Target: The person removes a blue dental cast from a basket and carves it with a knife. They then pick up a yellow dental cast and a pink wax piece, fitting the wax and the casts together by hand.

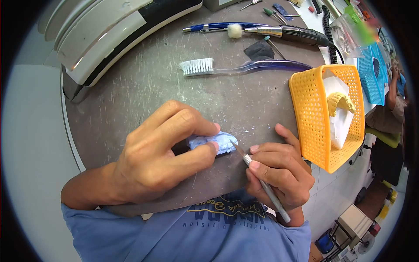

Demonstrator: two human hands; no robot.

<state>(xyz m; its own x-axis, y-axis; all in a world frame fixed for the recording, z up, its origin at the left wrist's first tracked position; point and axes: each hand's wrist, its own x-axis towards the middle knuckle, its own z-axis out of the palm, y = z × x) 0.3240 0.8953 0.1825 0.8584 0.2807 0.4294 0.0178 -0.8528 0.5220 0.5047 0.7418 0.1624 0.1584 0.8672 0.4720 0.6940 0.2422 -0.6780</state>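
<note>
Near the table's front edge, a small light-blue dental cast (224, 142) with a knobbly surface is pinched between the thumb and fingers of my left hand (163, 150), which hides part of it. My right hand (281, 172) is closed around a silver craft knife (270, 192), held like a pen. The blade tip (237, 147) meets the right end of the cast, or is very near it. Pale crumbs (248, 130) lie on the table just beyond.
A yellow basket (307, 153) stands right of my right hand, with a yellow dental cast (340, 103) on white paper inside. Behind lie a brush (244, 67), a handpiece (301, 34) and a blue pen (218, 27). A white machine (109, 39) is at back left.
</note>
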